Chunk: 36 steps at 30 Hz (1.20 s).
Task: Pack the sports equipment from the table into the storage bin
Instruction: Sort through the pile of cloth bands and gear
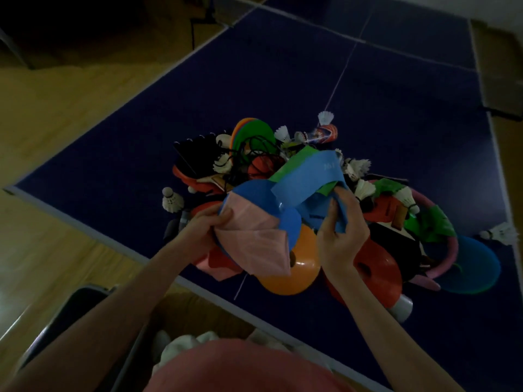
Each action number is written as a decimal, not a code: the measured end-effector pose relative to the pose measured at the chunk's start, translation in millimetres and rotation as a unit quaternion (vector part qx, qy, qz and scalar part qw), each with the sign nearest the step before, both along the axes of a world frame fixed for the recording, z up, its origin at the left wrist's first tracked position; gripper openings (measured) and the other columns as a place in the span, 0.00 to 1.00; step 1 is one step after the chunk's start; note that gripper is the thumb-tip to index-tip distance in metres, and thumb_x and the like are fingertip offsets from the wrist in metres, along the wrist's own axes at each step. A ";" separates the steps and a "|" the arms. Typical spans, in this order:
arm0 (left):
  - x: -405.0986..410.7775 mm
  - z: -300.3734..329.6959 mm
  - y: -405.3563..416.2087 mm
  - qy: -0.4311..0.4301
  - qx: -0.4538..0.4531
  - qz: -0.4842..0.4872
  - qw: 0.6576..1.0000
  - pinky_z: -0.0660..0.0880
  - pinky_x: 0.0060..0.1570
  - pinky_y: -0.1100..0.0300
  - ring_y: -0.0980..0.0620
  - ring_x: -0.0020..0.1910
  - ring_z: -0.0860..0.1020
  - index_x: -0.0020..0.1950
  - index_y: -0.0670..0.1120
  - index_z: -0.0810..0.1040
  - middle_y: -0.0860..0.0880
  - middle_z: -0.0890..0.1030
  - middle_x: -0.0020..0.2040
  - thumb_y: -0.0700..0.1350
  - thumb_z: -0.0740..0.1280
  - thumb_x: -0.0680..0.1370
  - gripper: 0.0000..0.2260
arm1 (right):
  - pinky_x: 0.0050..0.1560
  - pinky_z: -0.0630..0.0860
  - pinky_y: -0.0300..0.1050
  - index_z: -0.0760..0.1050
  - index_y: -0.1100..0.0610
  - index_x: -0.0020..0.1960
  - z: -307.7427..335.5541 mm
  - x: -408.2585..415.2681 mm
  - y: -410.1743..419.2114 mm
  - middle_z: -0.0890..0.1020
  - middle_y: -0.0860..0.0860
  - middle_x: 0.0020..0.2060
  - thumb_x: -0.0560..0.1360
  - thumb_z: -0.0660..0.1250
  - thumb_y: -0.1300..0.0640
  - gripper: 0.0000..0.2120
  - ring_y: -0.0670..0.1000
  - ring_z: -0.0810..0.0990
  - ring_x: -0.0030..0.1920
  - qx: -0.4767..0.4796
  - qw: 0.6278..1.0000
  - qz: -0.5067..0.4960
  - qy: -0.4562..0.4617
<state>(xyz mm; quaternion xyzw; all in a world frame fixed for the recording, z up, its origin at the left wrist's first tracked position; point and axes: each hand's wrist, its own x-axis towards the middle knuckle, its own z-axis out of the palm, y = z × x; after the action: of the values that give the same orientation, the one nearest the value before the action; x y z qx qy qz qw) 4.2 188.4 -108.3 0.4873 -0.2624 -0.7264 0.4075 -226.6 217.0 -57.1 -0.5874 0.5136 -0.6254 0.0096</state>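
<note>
The left hand (205,226) pinched a pink cloth (254,239) and the right hand (341,236) gripped a blue band (308,179), both over a big pile of cones, bats and shuttlecocks on the blue table (283,89). The bin (70,309) sat below the table edge, close to the person

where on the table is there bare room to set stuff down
Bare table lies beyond the pile, up to the net line, and left of it toward the corner past the lone shuttlecock. It is crowded between both hands, around the orange cone and pink ring.
</note>
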 end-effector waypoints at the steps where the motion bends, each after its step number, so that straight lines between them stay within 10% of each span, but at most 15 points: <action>1: 15.9 2.5 1.2 0.010 -0.004 0.013 1.000 0.76 0.53 0.49 0.47 0.49 0.80 0.53 0.45 0.79 0.46 0.81 0.49 0.41 0.63 0.78 0.07 | 0.55 0.74 0.33 0.74 0.61 0.56 5.6 14.4 -3.9 0.80 0.49 0.48 0.76 0.60 0.69 0.11 0.33 0.76 0.55 -0.014 1.000 0.008 0.002; 11: 190.5 4.6 35.4 0.031 -0.017 0.156 0.987 0.79 0.48 0.53 0.44 0.56 0.78 0.63 0.41 0.74 0.42 0.77 0.59 0.46 0.66 0.73 0.19 | 0.54 0.76 0.33 0.75 0.62 0.58 11.7 184.8 -20.6 0.80 0.58 0.50 0.78 0.60 0.66 0.10 0.49 0.79 0.52 0.012 0.993 0.120 -0.004; 22: 380.8 -34.6 137.4 0.054 0.039 0.327 0.942 0.77 0.52 0.55 0.50 0.51 0.81 0.59 0.48 0.77 0.47 0.82 0.52 0.41 0.61 0.79 0.10 | 0.56 0.73 0.29 0.76 0.68 0.58 -16.6 412.9 5.2 0.79 0.55 0.53 0.76 0.63 0.71 0.11 0.34 0.75 0.57 0.121 0.948 0.294 0.010; 36: 443.8 -180.2 309.4 0.073 0.250 0.575 0.776 0.77 0.50 0.50 0.45 0.50 0.79 0.63 0.39 0.73 0.41 0.78 0.53 0.39 0.63 0.79 0.13 | 0.58 0.74 0.40 0.75 0.59 0.61 -176.9 571.5 76.1 0.80 0.55 0.57 0.75 0.58 0.70 0.18 0.50 0.77 0.58 0.410 0.731 0.501 0.214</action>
<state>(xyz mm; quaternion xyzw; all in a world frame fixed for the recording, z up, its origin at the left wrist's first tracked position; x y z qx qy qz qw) 448.0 497.8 -288.5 0.5778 0.2877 -0.4306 0.6308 344.9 293.1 -233.9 -0.8167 0.3399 -0.1162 0.4515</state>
